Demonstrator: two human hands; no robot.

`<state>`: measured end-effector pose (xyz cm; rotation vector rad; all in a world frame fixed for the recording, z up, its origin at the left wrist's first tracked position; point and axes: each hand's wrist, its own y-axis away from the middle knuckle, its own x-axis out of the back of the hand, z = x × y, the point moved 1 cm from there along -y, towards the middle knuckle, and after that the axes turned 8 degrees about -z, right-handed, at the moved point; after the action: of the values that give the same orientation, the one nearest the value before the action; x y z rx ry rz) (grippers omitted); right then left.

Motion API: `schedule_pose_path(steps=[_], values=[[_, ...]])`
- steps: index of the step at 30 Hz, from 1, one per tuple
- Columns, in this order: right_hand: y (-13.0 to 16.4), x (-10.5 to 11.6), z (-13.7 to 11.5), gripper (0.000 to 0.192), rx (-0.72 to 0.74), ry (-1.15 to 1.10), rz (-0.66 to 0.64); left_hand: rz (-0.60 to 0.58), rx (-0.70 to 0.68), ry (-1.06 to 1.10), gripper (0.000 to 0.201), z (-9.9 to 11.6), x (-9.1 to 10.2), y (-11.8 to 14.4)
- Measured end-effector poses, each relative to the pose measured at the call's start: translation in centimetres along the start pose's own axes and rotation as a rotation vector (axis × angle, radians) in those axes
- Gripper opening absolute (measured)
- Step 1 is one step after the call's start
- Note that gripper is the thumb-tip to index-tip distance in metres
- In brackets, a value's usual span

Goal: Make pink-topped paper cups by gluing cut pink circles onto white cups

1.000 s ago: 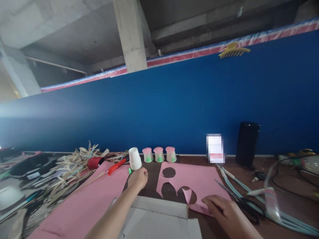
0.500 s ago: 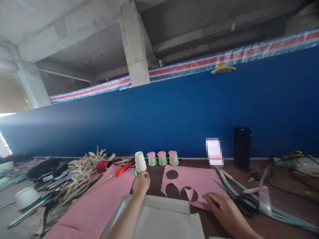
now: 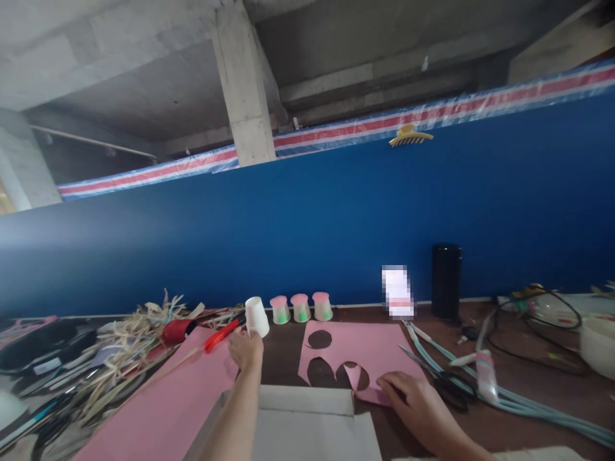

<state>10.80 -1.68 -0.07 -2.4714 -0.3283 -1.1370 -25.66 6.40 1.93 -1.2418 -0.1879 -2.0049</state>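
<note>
My left hand (image 3: pixel 246 349) is stretched forward and grips a white paper cup (image 3: pixel 256 316), held upside down and tilted, near the back of the table. My right hand (image 3: pixel 414 404) rests flat on the near corner of a pink paper sheet (image 3: pixel 379 349) with round holes cut out of it. Three small upturned cups with pink tops (image 3: pixel 301 308) stand in a row by the blue wall, just right of the held cup. A second, larger pink sheet (image 3: pixel 168 403) lies under my left forearm.
A white cardboard box (image 3: pixel 307 429) sits at the near edge. A red cutter (image 3: pixel 221 335) and a pile of straw-like strips (image 3: pixel 134 333) lie at the left. Scissors (image 3: pixel 446 388), pale blue tubes, cables, a glue tube and a black cylinder (image 3: pixel 446 280) are at the right.
The view has swung a little to the right. My left hand with the white cup has shifted slightly left in the picture; my right hand stays on the pink sheet.
</note>
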Motion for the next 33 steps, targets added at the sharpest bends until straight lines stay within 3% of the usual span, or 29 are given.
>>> schedule_pose_path(steps=[3, 9, 13, 25, 33], values=[[0.0, -0.1, -0.1, 0.035, -0.012, -0.010, -0.015, 0.065, 0.031, 0.086, 0.053, -0.3, -0.5, -0.9], [-0.2, -0.3, 0.5, 0.037, -0.042, -0.026, -0.056, 0.121, -0.043, 0.179, 0.080, 0.4, -1.4, -2.7], [-0.3, -0.4, 0.7, 0.037, -0.038, -0.040, -0.067, 0.147, -0.070, 0.208, 0.086, 1.0, -1.3, -3.7], [-0.3, -0.1, 0.0, 0.039, -0.058, -0.055, -0.037, 0.044, -0.081, 0.156, 0.059, 2.2, 1.3, -6.8], [-0.2, -0.1, -0.1, 0.039, -0.053, -0.051, -0.032, 0.005, -0.113, 0.127, 0.059, 2.6, 2.3, -7.0]])
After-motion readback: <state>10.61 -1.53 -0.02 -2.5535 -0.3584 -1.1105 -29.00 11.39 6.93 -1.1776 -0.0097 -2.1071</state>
